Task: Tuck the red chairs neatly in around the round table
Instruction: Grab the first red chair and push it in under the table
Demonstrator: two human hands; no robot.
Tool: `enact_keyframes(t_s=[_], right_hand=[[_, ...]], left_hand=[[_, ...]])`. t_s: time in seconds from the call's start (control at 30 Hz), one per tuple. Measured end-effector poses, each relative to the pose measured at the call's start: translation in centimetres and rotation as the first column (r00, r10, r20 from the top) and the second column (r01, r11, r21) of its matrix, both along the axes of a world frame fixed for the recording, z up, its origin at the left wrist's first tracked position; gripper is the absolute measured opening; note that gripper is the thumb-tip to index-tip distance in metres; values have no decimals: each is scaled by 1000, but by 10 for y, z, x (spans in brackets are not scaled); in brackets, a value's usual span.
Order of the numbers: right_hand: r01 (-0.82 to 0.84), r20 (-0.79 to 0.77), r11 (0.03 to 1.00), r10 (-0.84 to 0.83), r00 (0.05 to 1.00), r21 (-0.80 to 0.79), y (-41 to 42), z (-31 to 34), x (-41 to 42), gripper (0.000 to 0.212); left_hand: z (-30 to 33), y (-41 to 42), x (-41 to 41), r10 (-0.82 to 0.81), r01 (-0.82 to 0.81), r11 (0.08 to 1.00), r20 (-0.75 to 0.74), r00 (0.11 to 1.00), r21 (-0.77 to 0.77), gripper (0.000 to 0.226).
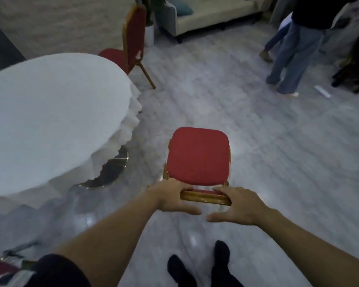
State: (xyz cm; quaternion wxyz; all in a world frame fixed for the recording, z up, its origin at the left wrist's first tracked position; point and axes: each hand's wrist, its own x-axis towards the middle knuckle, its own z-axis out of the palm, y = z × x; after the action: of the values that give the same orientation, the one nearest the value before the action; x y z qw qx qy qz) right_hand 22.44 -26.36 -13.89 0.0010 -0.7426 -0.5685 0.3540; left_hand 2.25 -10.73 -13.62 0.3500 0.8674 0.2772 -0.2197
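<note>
A red-cushioned chair (198, 156) with a gold frame is seen from above, set upright just right of the round table (50, 121), its seat turned away from the camera rather than toward the table. The table is draped in a white scalloped cloth. A second red chair (131, 40) is placed at the table's far edge, its seat tucked partly under the cloth.

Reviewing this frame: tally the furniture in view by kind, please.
Red chairs: 2, one held by the left hand and right hand at its back rail, one beside the table
Round tables: 1
Sofas: 1
Total: 4
</note>
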Motion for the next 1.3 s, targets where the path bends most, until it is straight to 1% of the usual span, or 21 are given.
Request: enact_keyframes(t_s=[0.03, 0.1, 0.17, 0.23, 0.27, 0.37, 0.43, 0.53, 0.6, 0.67, 0.77, 0.83, 0.9, 0.97, 1.03, 1.07, 1.1, 1.17, 1.2, 1.3], right_hand=[[-37, 52, 999, 36, 998, 8, 3, -5, 1, 84], [-67, 91, 998, 66, 994, 1, 10, -19, 7, 70], [-95, 117, 995, 92, 989, 17, 14, -27, 9, 57], [-121, 123, 992, 115, 986, 46, 14, -31, 12, 51], [-137, 120, 989, 130, 984, 54, 14, -33, 13, 49], [-186, 111, 982, 181, 977, 35, 17, -32, 17, 41], [-208, 112, 977, 203, 973, 35, 19, -31, 20, 40], [-251, 99, 967, 246, 964, 36, 21, -32, 31, 42], [-299, 107, 953, 293, 950, 45, 24, -31, 43, 48], [-380, 132, 924, 372, 919, 42, 27, -28, 60, 53], [-490, 170, 872, 481, 860, 9, 33, -21, 92, 55], [-548, 179, 836, 541, 822, -12, 37, -16, 110, 60], [-608, 210, 793, 600, 772, -34, 46, -12, 130, 60], [-658, 237, 751, 649, 723, -48, 58, -8, 144, 59], [-699, 261, 712, 689, 677, -64, 70, -6, 152, 55], [-725, 268, 685, 713, 648, -69, 76, -5, 155, 54], [-741, 274, 668, 727, 630, -66, 81, -5, 157, 54], [-774, 292, 632, 750, 593, -51, 96, -5, 155, 52], [-783, 294, 621, 757, 584, -43, 104, -5, 151, 50], [-818, 294, 575, 784, 546, -15, 134, -4, 133, 47]], left_hand=[[-3, 2, 0, -52, 53, 997, -15, 999, 63, 49], [-7, 6, 3, -100, 109, 984, -71, 992, 143, 38], [-8, 8, 7, -97, 116, 981, -122, 988, 158, 41], [-9, 9, 12, -123, 144, 978, -141, 982, 149, 48], [-10, 10, 13, -137, 160, 975, -148, 980, 155, 47], [-17, 10, 14, -111, 143, 974, -180, 977, 178, 34], [-19, 8, 15, -82, 122, 971, -196, 977, 204, 27], [-17, -1, 20, -18, 64, 969, -193, 981, 238, 16], [-16, -8, 27, 23, 25, 967, -186, 982, 254, 11], [-17, -22, 34, 87, -39, 964, -176, 981, 263, 13], [-16, -49, 53, 198, -138, 947, -189, 962, 289, 5], [-16, -67, 68, 246, -179, 937, -205, 947, 301, 9], [-12, -84, 85, 290, -223, 926, -193, 937, 305, 2], [-10, -97, 98, 360, -301, 908, -174, 917, 292, 2], [-10, -108, 109, 408, -354, 893, -174, 896, 277, 20], [-10, -114, 114, 440, -388, 884, -182, 879, 261, 26], [-9, -118, 118, 469, -422, 873, -184, 864, 242, 24], [-11, -121, 122, 528, -490, 844, -178, 831, 217, 8], [-13, -120, 121, 559, -528, 826, -181, 809, 195, 8], [-15, -106, 110, 637, -617, 771, -176, 750, 161, 25]])
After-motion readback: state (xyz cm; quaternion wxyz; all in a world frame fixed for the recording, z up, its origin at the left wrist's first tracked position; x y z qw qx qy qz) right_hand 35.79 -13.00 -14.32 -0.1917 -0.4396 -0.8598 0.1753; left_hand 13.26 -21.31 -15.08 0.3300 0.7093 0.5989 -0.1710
